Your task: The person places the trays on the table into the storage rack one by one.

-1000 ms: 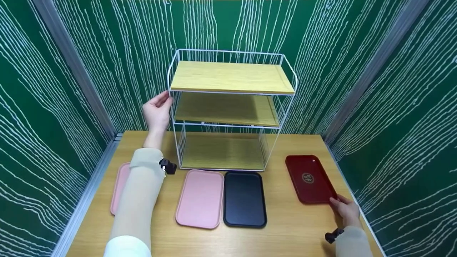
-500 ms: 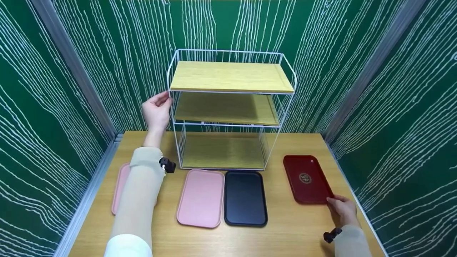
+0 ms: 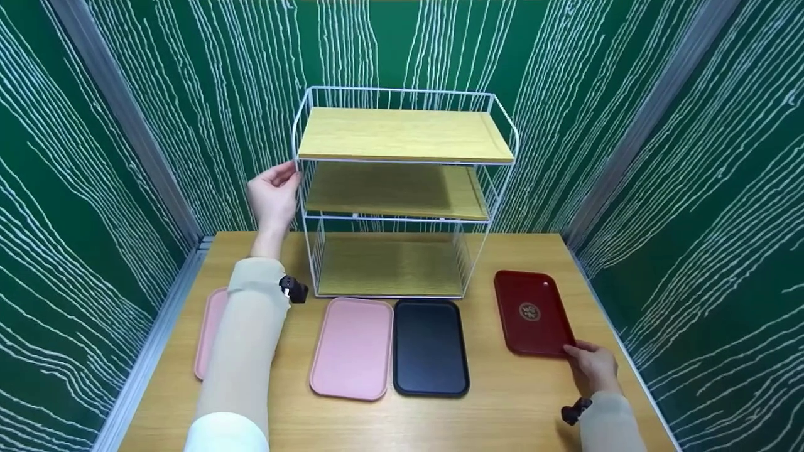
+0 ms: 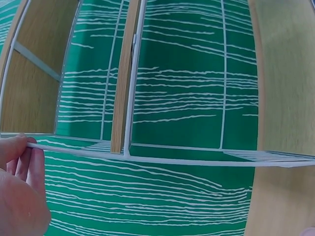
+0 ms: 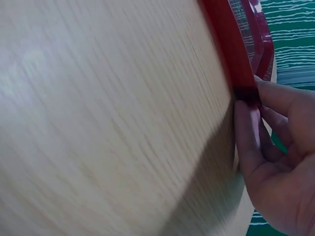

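My left hand pinches the front left upright of a white wire shelf rack, just below the top shelf; in the left wrist view, thumb and fingers close on that thin white bar. On the right side of the table, my right hand grips the near right corner of a dark red tray with a round gold emblem. The right wrist view has the thumb and fingers on either side of the red rim. A pink tray and a black tray lie side by side before the rack.
Another pink tray lies at the left, partly hidden by my left sleeve. The rack has three wooden shelves, the top one bare. Green walls with white streaks enclose the wooden table on three sides.
My right hand has moved slightly left, and the red tray has shifted left with it. The left hand keeps its hold on the rack's upright.
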A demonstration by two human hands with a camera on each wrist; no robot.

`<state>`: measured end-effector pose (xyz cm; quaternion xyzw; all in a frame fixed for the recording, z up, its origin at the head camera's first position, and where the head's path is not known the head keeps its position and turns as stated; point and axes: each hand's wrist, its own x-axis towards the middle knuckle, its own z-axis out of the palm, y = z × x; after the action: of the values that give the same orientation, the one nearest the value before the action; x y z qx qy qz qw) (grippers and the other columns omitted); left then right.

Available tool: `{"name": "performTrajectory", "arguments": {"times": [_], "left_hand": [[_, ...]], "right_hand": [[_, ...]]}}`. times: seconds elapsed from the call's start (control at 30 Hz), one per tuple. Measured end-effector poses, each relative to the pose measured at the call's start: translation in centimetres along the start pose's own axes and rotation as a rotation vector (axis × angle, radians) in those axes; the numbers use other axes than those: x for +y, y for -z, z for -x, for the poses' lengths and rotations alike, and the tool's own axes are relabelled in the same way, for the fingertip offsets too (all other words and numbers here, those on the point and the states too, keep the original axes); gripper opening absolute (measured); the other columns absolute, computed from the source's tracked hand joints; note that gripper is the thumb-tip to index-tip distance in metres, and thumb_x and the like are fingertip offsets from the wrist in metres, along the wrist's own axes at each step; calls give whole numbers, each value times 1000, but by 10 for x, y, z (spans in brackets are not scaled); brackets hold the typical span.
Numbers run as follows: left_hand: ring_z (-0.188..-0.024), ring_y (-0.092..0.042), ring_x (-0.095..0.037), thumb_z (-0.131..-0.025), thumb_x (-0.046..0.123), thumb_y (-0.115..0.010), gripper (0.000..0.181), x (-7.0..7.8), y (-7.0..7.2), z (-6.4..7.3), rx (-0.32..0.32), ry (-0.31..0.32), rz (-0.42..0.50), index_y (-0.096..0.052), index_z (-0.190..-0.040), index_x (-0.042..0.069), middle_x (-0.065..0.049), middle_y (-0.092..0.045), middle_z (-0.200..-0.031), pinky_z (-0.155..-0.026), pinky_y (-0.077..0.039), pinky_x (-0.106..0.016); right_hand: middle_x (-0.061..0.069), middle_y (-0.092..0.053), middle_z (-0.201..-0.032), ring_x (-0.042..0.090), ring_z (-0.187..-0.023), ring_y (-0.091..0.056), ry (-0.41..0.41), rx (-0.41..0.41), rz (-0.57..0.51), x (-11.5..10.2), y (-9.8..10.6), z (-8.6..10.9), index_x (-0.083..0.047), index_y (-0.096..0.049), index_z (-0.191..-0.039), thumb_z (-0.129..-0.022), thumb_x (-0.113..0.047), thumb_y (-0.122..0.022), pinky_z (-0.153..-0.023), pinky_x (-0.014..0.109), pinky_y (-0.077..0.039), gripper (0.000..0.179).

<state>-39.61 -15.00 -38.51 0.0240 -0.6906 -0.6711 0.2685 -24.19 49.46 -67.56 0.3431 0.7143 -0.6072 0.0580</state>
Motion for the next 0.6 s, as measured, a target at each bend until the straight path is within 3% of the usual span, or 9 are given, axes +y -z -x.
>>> {"name": "performTrajectory", "arguments": {"times": [0.2, 0.27, 0.5, 0.6], "left_hand": [[-114, -73, -20, -100, 2, -74, 24, 4, 2, 0, -10, -10, 2, -78, -124, 7, -12, -77, -125, -99, -57, -26], [-114, -73, -19, -101, 3, -74, 24, 5, 2, -1, -10, -17, 3, -78, -124, 7, -13, -76, -126, -99, -57, -26], [-116, -73, -19, -100, 2, -74, 26, 4, 2, -1, 1, 0, -5, -77, -125, 7, -14, -75, -128, -100, -57, -24], [-115, -73, -19, -100, 2, -74, 26, 2, 2, 0, 2, 13, -12, -77, -126, 7, -12, -76, -127, -99, -57, -24]], "right_hand": [[22, -33, -171, 34, -149, -43, -44, -22, -173, -3, -3, 11, -6, -36, -166, -103, -14, -73, -126, 45, -29, 74], [19, -37, -170, 31, -147, -46, -45, -7, -187, -3, -3, 10, -8, -40, -165, -104, -15, -73, -124, 43, -32, 70], [17, -42, -167, 19, -129, -60, -7, -9, -167, 8, -1, 0, -9, -45, -163, -103, -22, -74, -118, 35, -41, 67], [18, -42, -167, 12, -116, -67, 5, -3, -192, 14, -1, 3, -9, -44, -163, -104, -22, -73, -108, 29, -49, 68]]}}
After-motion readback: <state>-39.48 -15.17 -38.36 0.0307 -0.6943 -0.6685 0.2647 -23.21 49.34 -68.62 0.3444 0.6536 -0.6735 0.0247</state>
